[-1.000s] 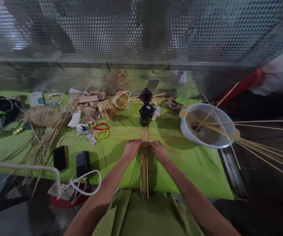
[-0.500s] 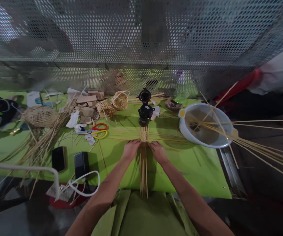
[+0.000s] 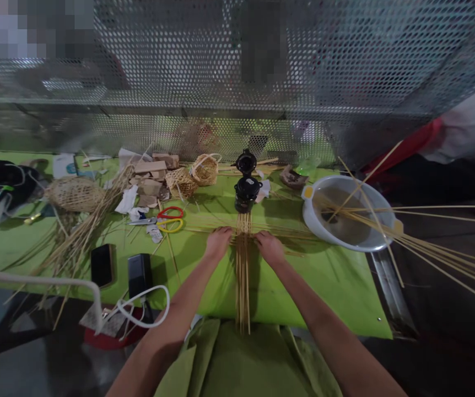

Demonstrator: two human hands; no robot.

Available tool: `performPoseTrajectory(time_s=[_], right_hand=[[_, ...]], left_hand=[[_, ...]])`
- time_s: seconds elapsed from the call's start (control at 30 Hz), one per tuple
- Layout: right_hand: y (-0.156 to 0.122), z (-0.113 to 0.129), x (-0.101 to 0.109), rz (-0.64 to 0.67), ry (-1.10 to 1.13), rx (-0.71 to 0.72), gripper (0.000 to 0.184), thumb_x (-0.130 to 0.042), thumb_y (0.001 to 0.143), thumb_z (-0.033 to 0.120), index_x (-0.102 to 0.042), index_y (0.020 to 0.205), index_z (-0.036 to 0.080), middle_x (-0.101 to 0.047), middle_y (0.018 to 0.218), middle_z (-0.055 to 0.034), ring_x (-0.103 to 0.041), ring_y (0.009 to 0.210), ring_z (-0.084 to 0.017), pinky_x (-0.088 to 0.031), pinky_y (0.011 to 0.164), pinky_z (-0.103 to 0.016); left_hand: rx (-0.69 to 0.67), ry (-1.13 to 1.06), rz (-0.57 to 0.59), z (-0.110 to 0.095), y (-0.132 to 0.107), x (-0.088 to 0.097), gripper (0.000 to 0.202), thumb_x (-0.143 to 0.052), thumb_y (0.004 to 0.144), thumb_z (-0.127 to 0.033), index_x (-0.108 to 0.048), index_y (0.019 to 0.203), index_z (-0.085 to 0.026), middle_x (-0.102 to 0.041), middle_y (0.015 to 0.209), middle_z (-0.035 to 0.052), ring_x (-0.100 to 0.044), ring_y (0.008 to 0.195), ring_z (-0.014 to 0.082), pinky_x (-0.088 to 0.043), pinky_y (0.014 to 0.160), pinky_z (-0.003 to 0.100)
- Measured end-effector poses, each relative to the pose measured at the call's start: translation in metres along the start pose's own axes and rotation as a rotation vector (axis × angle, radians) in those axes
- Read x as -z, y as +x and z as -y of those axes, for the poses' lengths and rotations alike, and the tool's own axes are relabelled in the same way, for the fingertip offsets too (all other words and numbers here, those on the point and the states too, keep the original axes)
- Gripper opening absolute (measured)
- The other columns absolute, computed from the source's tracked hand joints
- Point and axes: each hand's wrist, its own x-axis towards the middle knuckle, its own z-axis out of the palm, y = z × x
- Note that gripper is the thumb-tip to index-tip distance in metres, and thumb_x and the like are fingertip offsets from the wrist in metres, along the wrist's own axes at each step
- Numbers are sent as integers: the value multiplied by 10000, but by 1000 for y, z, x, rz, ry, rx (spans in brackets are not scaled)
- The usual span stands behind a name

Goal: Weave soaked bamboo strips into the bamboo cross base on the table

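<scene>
A bundle of thin bamboo strips (image 3: pixel 243 275) runs straight toward me over the green table cover (image 3: pixel 328 275). More strips (image 3: pixel 295 231) cross it sideways just below a black jar (image 3: pixel 246 194). My left hand (image 3: pixel 218 242) rests on the left side of that crossing, fingers curled down onto the strips. My right hand (image 3: pixel 269 247) presses the right side the same way. Both hands sit palm down at the crossing point, and whether they pinch a strip is hidden.
A white basin (image 3: pixel 351 215) at the right holds water and long strips that stick out rightward. Red and yellow scissors (image 3: pixel 167 219), small woven baskets (image 3: pixel 192 175), wood blocks and loose strips lie at the left. Two phones (image 3: pixel 122 270) and a white cable sit near the front edge.
Both hands have slid a little away from me along the bundle, up to where the sideways strips cross it.
</scene>
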Motion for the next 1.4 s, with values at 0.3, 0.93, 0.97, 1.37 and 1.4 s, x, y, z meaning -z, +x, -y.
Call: performPoseTrajectory(time_s=[0.3, 0.93, 0.97, 1.37, 1.4], right_hand=[[6, 8, 9, 59, -80, 61, 221, -560, 1001, 116, -756, 1056, 203, -716, 1086, -111, -623, 1055, -256, -512, 852, -316], [5, 11, 9, 93, -108, 58, 180, -546, 1038, 188, -726, 1043, 199, -709, 1093, -105, -633, 1061, -252, -510, 872, -323], [5, 12, 11, 104, -108, 52, 143, -582, 1026, 206, -723, 1052, 200, -707, 1111, -102, -635, 1073, -250, -513, 869, -315], [12, 25, 28, 225, -181, 43, 193, -550, 1000, 136, -703, 1118, 146, -699, 1167, -126, -644, 1069, -248, -523, 866, -294], [12, 26, 28, 229, -186, 46, 212, -531, 1003, 119, -704, 1123, 144, -700, 1165, -128, -645, 1067, -249, -523, 865, -295]], left_hand=[[-121, 106, 104, -2, 16, 4, 288, -536, 971, -92, -717, 1162, -209, -687, 1284, 99, -605, 1185, 253, -512, 999, 365], [-127, 136, 73, -1, 4, -7, 398, -492, 990, -99, -642, 1340, -216, -648, 1411, 104, -598, 1238, 268, -553, 995, 390], [-126, 118, 58, 0, 2, -8, 415, -504, 988, -104, -631, 1365, -225, -636, 1439, 95, -596, 1255, 265, -536, 1032, 400], [-152, 232, 147, -12, 3, 1, 326, -497, 982, -77, -687, 1226, -183, -671, 1319, 114, -619, 1187, 266, -541, 997, 414], [-150, 230, 150, -12, 2, 1, 318, -497, 984, -78, -686, 1220, -180, -672, 1307, 114, -619, 1177, 265, -552, 969, 402]])
